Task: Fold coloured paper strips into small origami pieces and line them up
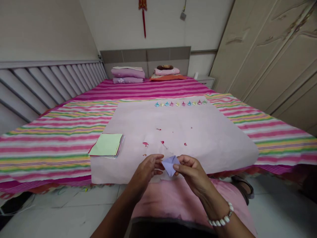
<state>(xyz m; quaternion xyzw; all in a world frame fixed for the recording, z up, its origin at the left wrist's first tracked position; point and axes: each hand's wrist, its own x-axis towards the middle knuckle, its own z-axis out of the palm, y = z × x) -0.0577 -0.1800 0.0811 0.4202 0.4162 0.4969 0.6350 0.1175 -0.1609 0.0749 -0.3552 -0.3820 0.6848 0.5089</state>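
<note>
Just below centre of the frame: pinches a small folded lavender paper (170, 165) from both sides, with the left hand (146, 170) closed on its left edge by thumb and fingertips and the right hand (192, 172) closed on its right edge likewise, a beaded bracelet (221, 219) at that wrist. Holds it just above the near edge of a pale pink sheet (198, 138) spread over a striped bedspread (49, 132). Shows, left of centre, a stack of paper squares (107, 145), green on top. Shows, upper centre, a row of small folded pieces (180, 103) along the sheet's far edge.
</note>
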